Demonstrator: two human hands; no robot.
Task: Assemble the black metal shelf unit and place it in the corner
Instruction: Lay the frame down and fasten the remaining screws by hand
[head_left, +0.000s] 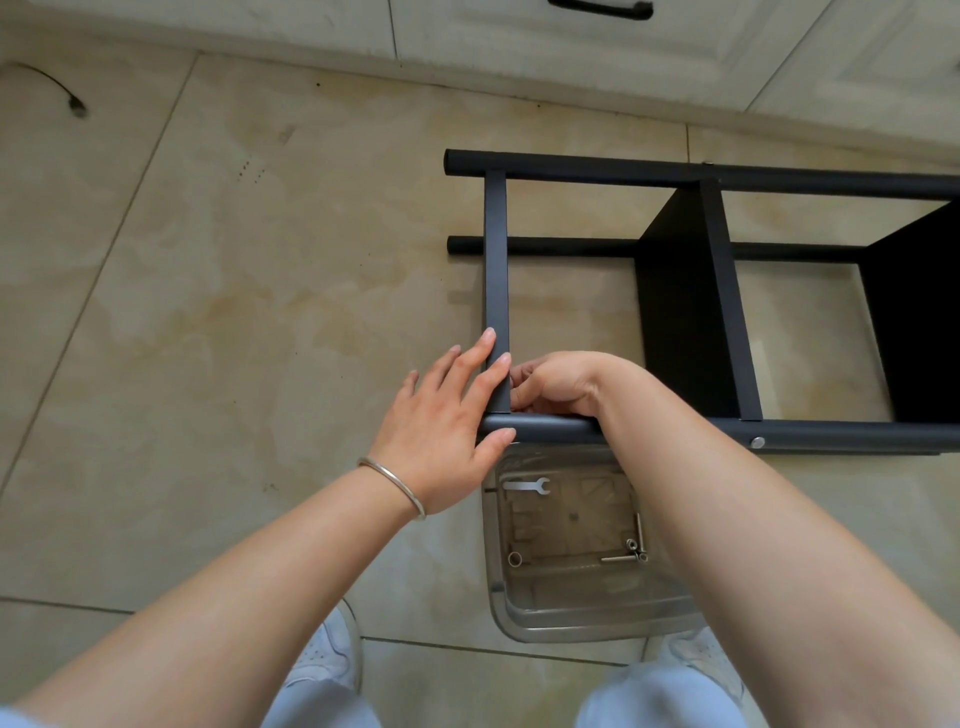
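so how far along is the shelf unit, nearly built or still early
Well along, not finished. Done: the black shelf unit lies on its side on the floor with two panels fitted between its tubes. In hand: the left hand rests straight-fingered on the end crossbar where it meets the near tube, while the right hand curls at that joint, its grip hidden. Left: the wrench and spare screws sit in the clear tray, and the unit is not yet upright.

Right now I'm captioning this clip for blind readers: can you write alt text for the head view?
Both hands work at a joint of the black shelf frame lying on a tiled floor: left hand steadies a crossbar, right hand curls beside it. A clear tray below holds a wrench.
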